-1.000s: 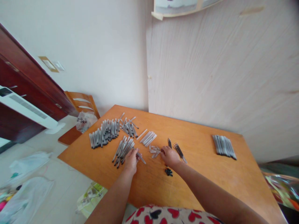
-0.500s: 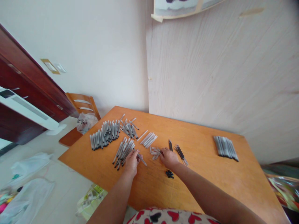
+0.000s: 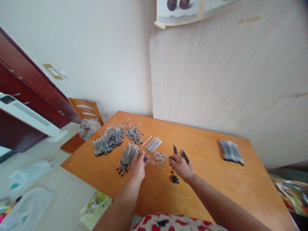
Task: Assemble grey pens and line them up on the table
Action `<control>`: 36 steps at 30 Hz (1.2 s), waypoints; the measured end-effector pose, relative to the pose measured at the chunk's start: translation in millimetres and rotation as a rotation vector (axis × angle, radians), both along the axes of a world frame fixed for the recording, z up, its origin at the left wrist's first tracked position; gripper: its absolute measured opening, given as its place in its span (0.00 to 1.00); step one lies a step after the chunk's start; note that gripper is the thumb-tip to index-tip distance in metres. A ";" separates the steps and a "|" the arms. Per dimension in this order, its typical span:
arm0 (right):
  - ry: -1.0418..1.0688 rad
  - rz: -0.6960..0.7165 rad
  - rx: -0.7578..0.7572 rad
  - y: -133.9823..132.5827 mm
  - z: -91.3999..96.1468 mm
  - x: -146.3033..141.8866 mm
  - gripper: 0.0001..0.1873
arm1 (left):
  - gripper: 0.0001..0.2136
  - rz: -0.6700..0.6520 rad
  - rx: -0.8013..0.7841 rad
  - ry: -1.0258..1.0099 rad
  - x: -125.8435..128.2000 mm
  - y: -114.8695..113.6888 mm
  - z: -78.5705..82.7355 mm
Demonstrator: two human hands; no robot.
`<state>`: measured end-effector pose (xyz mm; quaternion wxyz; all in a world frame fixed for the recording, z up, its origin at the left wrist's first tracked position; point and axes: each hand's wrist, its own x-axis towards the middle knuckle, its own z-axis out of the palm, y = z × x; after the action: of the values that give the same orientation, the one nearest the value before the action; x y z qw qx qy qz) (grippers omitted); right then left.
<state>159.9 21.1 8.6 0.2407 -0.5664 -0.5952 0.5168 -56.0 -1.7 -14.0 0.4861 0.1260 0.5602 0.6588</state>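
Observation:
My left hand [image 3: 139, 164] is closed around a pen [image 3: 150, 160] whose clear end points right. Pinched in the fingers of my right hand [image 3: 180, 166] is a small clear pen cap [image 3: 166, 156]. Between the hands lies a little heap of clear pen caps [image 3: 158, 158]. Several empty pen barrels [image 3: 154, 145] lie side by side just beyond it. Dark-filled refills [image 3: 184, 156] rest behind my right hand, partly hidden by it. Small black plugs [image 3: 175, 180] sit in a cluster nearer me. Beside my left hand is a pile of pens [image 3: 126, 157].
A larger row of pens [image 3: 108, 138] and a loose pile [image 3: 133, 133] occupy the table's [image 3: 204, 192] left part. A bundle of pens [image 3: 231, 152] lies at the far right. A wooden chair [image 3: 85, 109] with a plastic bag [image 3: 89, 128] stands left, and walls border the back.
My right hand has lifted away from the cap heap, slightly right, with a cap in its fingers. My left hand and its pen have shifted a little right and up.

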 end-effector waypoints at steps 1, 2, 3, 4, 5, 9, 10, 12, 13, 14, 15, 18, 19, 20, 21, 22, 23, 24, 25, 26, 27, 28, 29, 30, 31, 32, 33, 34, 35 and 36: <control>0.021 -0.005 -0.021 -3.3 6.6 -0.6 0.09 | 0.20 -0.005 0.024 -0.008 3.2 3.7 6.5; 0.038 -0.005 -0.039 -6.2 13.2 -1.4 0.09 | 0.21 -0.009 0.045 -0.010 6.4 7.6 13.2; 0.050 -0.002 -0.054 -8.7 19.4 -2.3 0.10 | 0.21 -0.015 0.065 -0.009 9.4 11.3 19.9; 0.063 0.005 -0.063 -10.8 24.8 -3.3 0.10 | 0.21 -0.015 0.083 -0.006 12.2 14.6 26.5; 0.078 0.011 -0.068 -12.3 29.1 -4.2 0.10 | 0.21 -0.013 0.097 -0.002 14.9 17.4 32.6; 0.179 0.015 -0.074 -13.9 36.2 -7.6 0.09 | 0.20 -0.022 0.132 0.029 23.9 23.7 51.6; 0.207 0.012 -0.074 -13.6 36.5 -8.3 0.09 | 0.19 -0.023 0.140 0.041 25.6 24.5 54.9; 0.248 0.010 -0.072 -13.0 37.2 -9.2 0.09 | 0.19 -0.018 0.154 0.064 28.2 25.8 60.0; 0.263 0.010 -0.070 -12.8 37.8 -9.5 0.09 | 0.19 -0.018 0.159 0.073 29.1 26.4 61.9; 0.275 0.009 -0.068 -12.7 38.7 -9.6 0.09 | 0.19 -0.020 0.163 0.084 29.8 27.0 63.5; 0.287 0.009 -0.066 -12.7 39.6 -9.7 0.09 | 0.19 -0.026 0.164 0.094 30.3 27.6 65.0; 0.327 0.008 -0.062 -12.5 42.3 -9.8 0.10 | 0.19 -0.039 0.166 0.123 31.5 28.5 68.8; 0.338 0.009 -0.061 -12.4 43.0 -9.8 0.10 | 0.19 -0.041 0.169 0.127 32.0 28.5 70.0; 0.346 0.008 -0.058 -12.2 43.7 -10.0 0.11 | 0.19 -0.042 0.172 0.129 32.5 28.4 70.9; 0.349 0.005 -0.053 -12.1 44.3 -10.1 0.11 | 0.19 -0.045 0.176 0.130 33.1 28.3 71.5; 0.349 0.001 -0.048 -12.1 45.1 -10.3 0.11 | 0.19 -0.049 0.179 0.131 33.6 28.1 71.8; 0.346 -0.002 -0.046 -12.1 46.1 -10.6 0.10 | 0.19 -0.053 0.181 0.135 34.2 27.9 71.5; 0.343 -0.005 -0.046 -12.3 47.1 -10.8 0.10 | 0.19 -0.056 0.182 0.141 34.6 27.8 70.8; 0.340 -0.008 -0.049 -12.5 48.3 -11.1 0.10 | 0.19 -0.058 0.183 0.150 35.0 27.7 69.6; 0.339 -0.009 -0.055 -12.8 49.5 -11.4 0.09 | 0.19 -0.061 0.183 0.161 35.4 27.6 68.2; 0.340 -0.009 -0.061 -13.0 50.6 -11.6 0.09 | 0.19 -0.064 0.184 0.174 35.7 27.5 66.6; 0.341 -0.009 -0.067 -13.2 51.4 -11.8 0.08 | 0.19 -0.069 0.185 0.186 36.0 27.3 65.2; 0.343 -0.011 -0.071 -13.3 51.9 -11.9 0.08 | 0.19 -0.075 0.185 0.197 36.4 27.1 64.0; 0.346 -0.015 -0.073 -13.3 52.0 -12.1 0.08 | 0.19 -0.080 0.185 0.206 36.8 26.8 63.2; 0.349 -0.022 -0.074 -13.2 51.6 -12.2 0.08 | 0.19 -0.087 0.184 0.213 37.2 26.4 63.0; 0.355 -0.032 -0.078 -13.1 50.9 -12.4 0.08 | 0.19 -0.094 0.183 0.219 37.7 25.8 63.3; 0.363 -0.045 -0.085 -13.1 49.9 -12.6 0.08 | 0.19 -0.101 0.181 0.224 38.3 25.0 64.1; 0.375 -0.057 -0.093 -13.1 48.7 -12.9 0.08 | 0.19 -0.110 0.180 0.228 39.0 24.0 65.2; 0.391 -0.067 -0.102 -13.4 47.7 -13.2 0.09 | 0.19 -0.123 0.179 0.230 39.7 23.0 66.7; 0.412 -0.074 -0.110 -13.7 46.8 -13.5 0.10 | 0.19 -0.141 0.178 0.232 40.5 21.8 68.1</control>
<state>146.4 7.3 55.4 0.3448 -0.4824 -0.4833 0.6441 -15.5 20.1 54.2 0.4500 0.2826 0.5418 0.6512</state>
